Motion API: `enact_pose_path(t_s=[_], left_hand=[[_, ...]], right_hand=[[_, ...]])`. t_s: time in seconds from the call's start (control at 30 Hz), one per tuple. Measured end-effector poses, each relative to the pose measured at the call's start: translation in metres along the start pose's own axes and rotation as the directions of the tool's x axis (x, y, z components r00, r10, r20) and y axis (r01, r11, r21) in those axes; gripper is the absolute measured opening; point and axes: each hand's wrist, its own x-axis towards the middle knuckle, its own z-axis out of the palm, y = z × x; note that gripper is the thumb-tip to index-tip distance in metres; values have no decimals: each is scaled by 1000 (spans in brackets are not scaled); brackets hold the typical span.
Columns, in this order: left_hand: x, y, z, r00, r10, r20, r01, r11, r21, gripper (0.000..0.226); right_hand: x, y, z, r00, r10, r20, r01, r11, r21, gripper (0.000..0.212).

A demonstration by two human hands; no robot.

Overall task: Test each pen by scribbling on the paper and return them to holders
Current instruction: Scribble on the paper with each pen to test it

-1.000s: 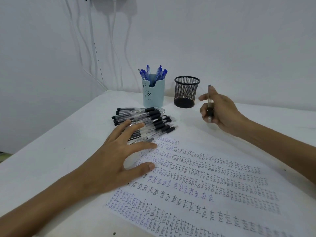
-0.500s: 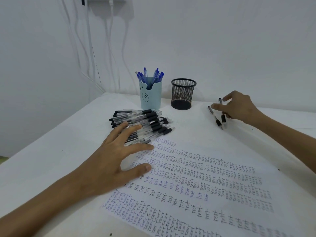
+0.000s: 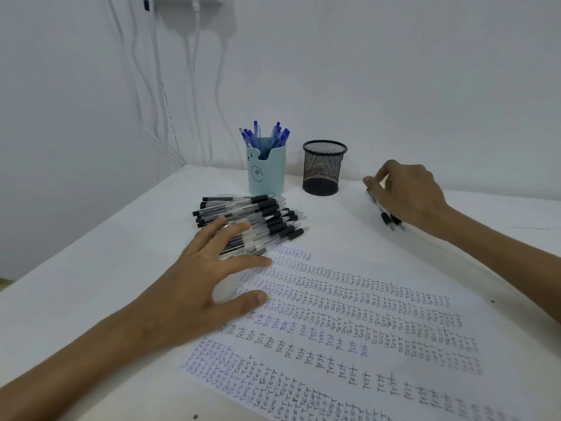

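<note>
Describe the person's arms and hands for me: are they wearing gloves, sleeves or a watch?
No gloves: the left hand and the right hand are bare. The left forearm and the right forearm are bare too, as far as the frame reaches, with no sleeve in view. No watch or bracelet shows at either wrist. Whether there is a ring, I cannot tell.

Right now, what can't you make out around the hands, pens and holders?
All in the head view:
- The loose pens: the right hand covers most of them, so their count and whether it grips them are unclear.
- The black pen pile: the left hand covers its near side, so the count is unclear.
- The blue holder: its wall hides the pens' lower halves.
- The paper: cut off by the bottom edge.
</note>
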Motion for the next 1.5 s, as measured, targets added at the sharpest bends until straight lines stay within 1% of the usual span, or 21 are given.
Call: enact_pose_path(t_s=[0.07, 0.13, 0.2, 0.27, 0.33, 0.47, 0.57, 0.63, 0.8, 0.83, 0.9, 0.93, 1.0, 1.07, 1.1, 1.17, 1.23, 1.3, 1.37, 1.43, 1.5], left_hand=[[0, -1, 0, 1000, 2, -4, -2, 1000, -1, 53], [0, -1, 1, 1000, 8, -10, -8, 1000, 5, 53], [0, -2, 1, 1000, 12, -15, -11, 1000, 10, 53], [0, -2, 1, 1000, 15, -15, -14, 1000, 16, 52], [1, -2, 1, 1000, 15, -12, -15, 1000, 21, 53], [0, -1, 0, 1000, 0, 2, 0, 1000, 14, 54], [0, 0, 0, 1000, 1, 8, -1, 1000, 22, 54], [0, 0, 0, 1000, 5, 10, -5, 1000, 25, 54], [0, 0, 0, 1000, 7, 1, -7, 1000, 5, 53], [0, 0, 0, 1000, 8, 1, -8, 1000, 3, 54], [0, 1, -1, 1000, 5, 4, -5, 1000, 2, 54], [0, 1, -1, 1000, 2, 5, -2, 1000, 0, 55], [-1, 1, -1, 1000, -4, 7, 3, 1000, 1, 55], [-1, 2, -1, 1000, -8, 9, 8, 1000, 2, 56], [-1, 2, -1, 1000, -10, 10, 10, 1000, 1, 56], [-1, 2, -1, 1000, -10, 8, 10, 1000, -1, 56], [-1, 1, -1, 1000, -7, 4, 7, 1000, 0, 56], [0, 1, 0, 1000, -5, 5, 5, 1000, 5, 55], [-1, 1, 0, 1000, -8, 8, 8, 1000, 6, 55], [-1, 1, -1, 1000, -12, 12, 12, 1000, 6, 55], [-1, 2, -1, 1000, -11, 15, 11, 1000, 6, 55]], right_hand=[[-10, -21, -1, 973, -225, -44, 227, 972, 62, 23], [-24, -44, -1, 885, -464, -39, 465, 875, 138, 12], [-40, -63, 2, 785, -617, 48, 602, 779, 173, 11], [-55, -77, 8, 695, -706, 138, 691, 708, 145, 16], [-65, -84, 14, 636, -751, 175, 749, 656, 96, 22], [-68, -85, 16, 642, -745, 181, 743, 663, 93, 26], [-67, -82, 16, 607, -762, 225, 776, 630, 42, 32], [-66, -83, 15, 618, -748, 240, 760, 647, 59, 32], [-56, -80, 9, 560, -759, 331, 792, 608, 54, 32], [-55, -77, 7, 562, -751, 345, 788, 614, 53, 30], [-52, -71, 0, 604, -730, 319, 753, 654, 72, 21], [-51, -69, -3, 635, -712, 299, 726, 683, 85, 19], [-50, -70, -7, 682, -688, 248, 689, 718, 99, 25], [-49, -70, -6, 701, -691, 178, 689, 720, 82, 16], [-50, -70, -6, 725, -668, 168, 665, 742, 80, 21], [-53, -71, -4, 803, -562, 198, 546, 827, 132, 52], [-55, -73, -1, 845, -506, 172, 476, 859, 190, 69], [-56, -76, 3, 859, -505, 80, 477, 848, 231, 70], [-55, -76, 4, 868, -495, 41, 449, 818, 359, 63], [-54, -76, 2, 888, -451, 85, 346, 779, 522, 58], [-55, -76, 3, 917, -367, 157, 173, 720, 672, 61]])
